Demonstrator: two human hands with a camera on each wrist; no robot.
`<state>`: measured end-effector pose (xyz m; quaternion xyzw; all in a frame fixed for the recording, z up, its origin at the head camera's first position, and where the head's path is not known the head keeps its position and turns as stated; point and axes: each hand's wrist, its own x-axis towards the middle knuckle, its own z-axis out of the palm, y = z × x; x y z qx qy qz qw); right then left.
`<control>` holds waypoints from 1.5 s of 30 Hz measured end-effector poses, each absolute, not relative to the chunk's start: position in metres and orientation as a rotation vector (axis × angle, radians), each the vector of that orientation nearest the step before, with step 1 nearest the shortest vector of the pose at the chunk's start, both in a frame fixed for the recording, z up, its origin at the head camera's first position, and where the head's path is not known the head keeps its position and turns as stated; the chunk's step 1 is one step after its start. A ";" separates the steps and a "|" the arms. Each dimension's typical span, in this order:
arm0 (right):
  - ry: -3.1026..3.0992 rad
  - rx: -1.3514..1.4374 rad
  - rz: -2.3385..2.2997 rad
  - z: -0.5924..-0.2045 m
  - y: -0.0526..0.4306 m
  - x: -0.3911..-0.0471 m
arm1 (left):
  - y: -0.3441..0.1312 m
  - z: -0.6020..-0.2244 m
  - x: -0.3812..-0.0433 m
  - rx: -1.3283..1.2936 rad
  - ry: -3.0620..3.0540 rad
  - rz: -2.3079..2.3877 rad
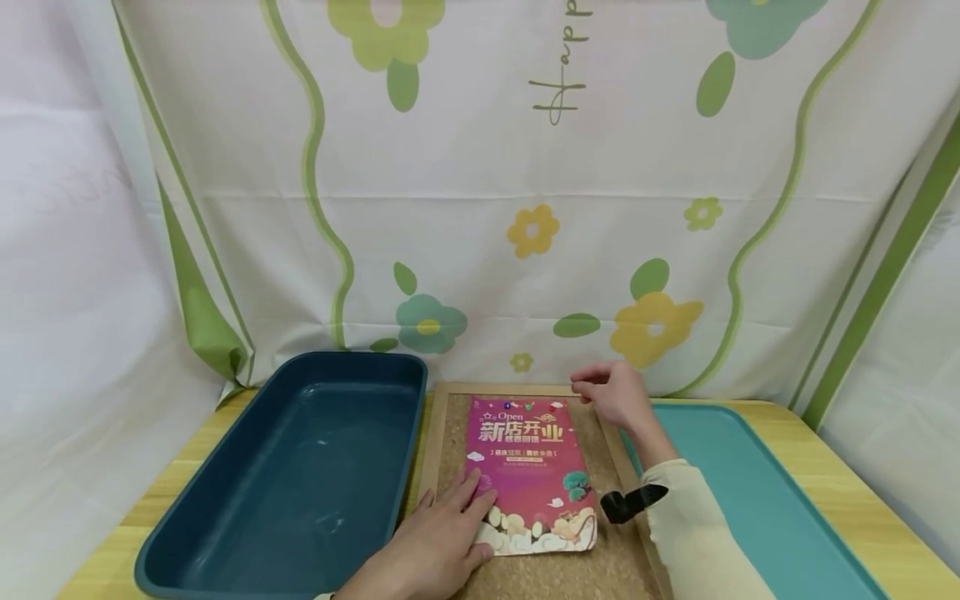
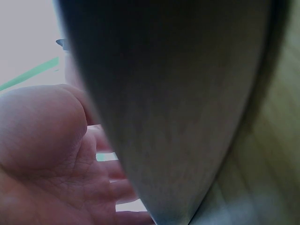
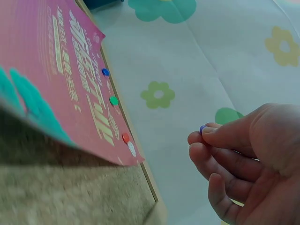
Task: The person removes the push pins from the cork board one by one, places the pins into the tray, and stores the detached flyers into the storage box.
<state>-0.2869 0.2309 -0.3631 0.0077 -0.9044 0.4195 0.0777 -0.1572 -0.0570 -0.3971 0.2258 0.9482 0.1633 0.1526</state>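
A pink-purple poster (image 1: pixel 532 492) lies on a wood-framed corkboard (image 1: pixel 615 567) in the head view. My left hand (image 1: pixel 442 533) rests on the poster's lower left edge, fingers extended. Above the board's top right corner, my right hand (image 1: pixel 622 400) is raised. In the right wrist view it pinches a small purple-blue pushpin (image 3: pixel 203 129) between thumb and fingertips, apart from the board. Along the poster's top edge sit a blue pushpin (image 3: pixel 105 72), a green pushpin (image 3: pixel 113 101) and a red pushpin (image 3: pixel 125 137). The poster's near side lifts off the cork there.
A deep dark-blue tray (image 1: pixel 416 392) stands left of the board. To the right lies a flat teal tray (image 1: pixel 720 442), partly under my right sleeve. Behind hangs a flowered white cloth (image 1: pixel 480 250). Wood-patterned tabletop (image 1: pixel 840 492) shows at the sides.
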 end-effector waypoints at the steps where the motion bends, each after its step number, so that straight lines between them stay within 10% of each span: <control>1: -2.709 0.026 1.256 -0.363 0.233 -0.286 | -0.057 -0.397 -0.157 0.646 2.721 0.466; 45: -2.750 -0.127 1.097 -0.374 0.325 -0.275 | -0.057 -0.395 -0.157 0.636 2.704 0.478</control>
